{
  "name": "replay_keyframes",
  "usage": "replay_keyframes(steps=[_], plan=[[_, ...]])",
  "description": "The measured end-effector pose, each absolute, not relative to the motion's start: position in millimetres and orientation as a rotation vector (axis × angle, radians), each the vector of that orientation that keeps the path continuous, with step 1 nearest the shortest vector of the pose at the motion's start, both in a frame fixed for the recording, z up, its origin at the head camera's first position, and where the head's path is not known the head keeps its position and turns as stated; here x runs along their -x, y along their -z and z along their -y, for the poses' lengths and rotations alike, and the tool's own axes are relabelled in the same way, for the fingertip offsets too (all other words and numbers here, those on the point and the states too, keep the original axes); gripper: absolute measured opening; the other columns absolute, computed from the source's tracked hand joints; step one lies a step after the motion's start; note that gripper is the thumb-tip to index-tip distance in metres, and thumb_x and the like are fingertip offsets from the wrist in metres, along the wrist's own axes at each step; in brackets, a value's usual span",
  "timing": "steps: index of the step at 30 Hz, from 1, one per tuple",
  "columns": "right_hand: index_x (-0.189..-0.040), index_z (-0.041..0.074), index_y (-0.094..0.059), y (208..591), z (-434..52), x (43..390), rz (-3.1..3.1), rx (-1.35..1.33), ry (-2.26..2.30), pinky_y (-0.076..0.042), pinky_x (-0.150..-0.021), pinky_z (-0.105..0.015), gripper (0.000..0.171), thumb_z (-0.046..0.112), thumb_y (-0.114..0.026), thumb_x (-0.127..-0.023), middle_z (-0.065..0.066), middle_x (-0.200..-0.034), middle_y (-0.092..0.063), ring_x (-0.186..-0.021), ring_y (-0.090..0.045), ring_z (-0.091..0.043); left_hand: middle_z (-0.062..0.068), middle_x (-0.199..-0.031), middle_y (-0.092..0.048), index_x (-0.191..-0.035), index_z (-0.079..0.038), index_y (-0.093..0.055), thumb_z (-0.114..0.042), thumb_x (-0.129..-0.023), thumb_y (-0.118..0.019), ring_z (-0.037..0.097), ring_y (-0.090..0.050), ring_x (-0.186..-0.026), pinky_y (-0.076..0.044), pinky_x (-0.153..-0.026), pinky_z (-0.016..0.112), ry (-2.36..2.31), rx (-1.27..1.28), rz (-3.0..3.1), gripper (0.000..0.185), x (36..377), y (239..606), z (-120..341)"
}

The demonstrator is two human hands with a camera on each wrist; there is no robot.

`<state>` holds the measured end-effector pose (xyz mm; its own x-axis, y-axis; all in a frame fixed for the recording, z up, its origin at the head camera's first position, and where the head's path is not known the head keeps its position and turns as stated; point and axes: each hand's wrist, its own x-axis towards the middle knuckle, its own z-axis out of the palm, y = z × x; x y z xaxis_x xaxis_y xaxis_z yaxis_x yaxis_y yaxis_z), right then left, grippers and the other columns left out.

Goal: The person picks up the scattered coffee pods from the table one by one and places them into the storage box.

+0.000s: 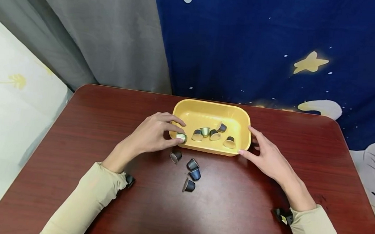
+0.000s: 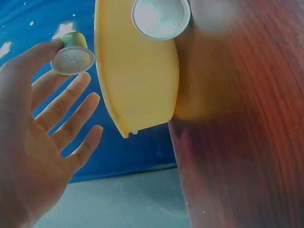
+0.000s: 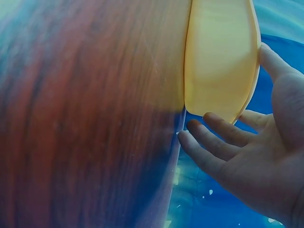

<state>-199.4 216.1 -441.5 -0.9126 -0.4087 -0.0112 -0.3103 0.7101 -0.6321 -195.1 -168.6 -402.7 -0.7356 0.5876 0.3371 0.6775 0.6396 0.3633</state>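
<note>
The left hand (image 1: 151, 134) pinched 1 small pod (image 1: 181, 137) just over the yellow tray's (image 1: 207, 113) left rim; the right hand (image 1: 267, 157) rested loose against its right side.

A small greenish capsule (image 1: 181, 137) with a silver foil face is held tilted over the 9 o'clock end of a shallow yellow tray (image 1: 244, 122), foil turned toward the viewer. Five similar capsules are scattered inside the tray, lying on their sides. Four dark capsules (image 1: 190, 169) are clustered on the table just off the tray's 6 o'clock rim.
</note>
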Motion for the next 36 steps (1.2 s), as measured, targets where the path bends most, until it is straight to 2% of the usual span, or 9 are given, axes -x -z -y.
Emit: replay_keyframes(steps=[7,24,36], plan=[[-0.158,0.015,-0.024,441.2,-214.9,200.0,-2.759,0.589,0.993,-0.049,-0.097,-0.051,0.090,0.048,-0.071,-0.090,-0.017,-0.146,-0.045,-0.121,-0.056,-0.031,-0.007,-0.115,-0.068,-0.099,-0.021,-0.081,-0.038,-0.086,-0.075,0.016,-0.060,-0.105,-0.046,-0.089,0.039,0.663,1.036,2.676,0.022,202.1,403.1,167.1],[-0.157,0.012,-0.026,441.8,-214.5,200.3,-2.762,0.607,1.023,-0.049,-0.096,-0.052,0.086,0.040,-0.072,-0.091,-0.019,-0.143,-0.048,-0.120,-0.056,-0.033,-0.005,-0.114,-0.069,-0.101,-0.018,-0.080,-0.040,-0.088,-0.072,0.018,-0.062,-0.106,-0.048,-0.092,0.039,0.546,1.057,2.767,0.027,220.2,398.8,162.1],[-0.158,0.015,-0.025,442.1,-215.1,200.1,-2.749,0.582,1.027,-0.049,-0.096,-0.052,0.087,0.042,-0.072,-0.090,-0.018,-0.143,-0.048,-0.121,-0.056,-0.032,-0.004,-0.113,-0.069,-0.102,-0.019,-0.080,-0.040,-0.090,-0.071,0.016,-0.063,-0.107,-0.049,-0.092,0.040,0.504,1.089,2.802,0.026,231.2,398.8,156.4]])
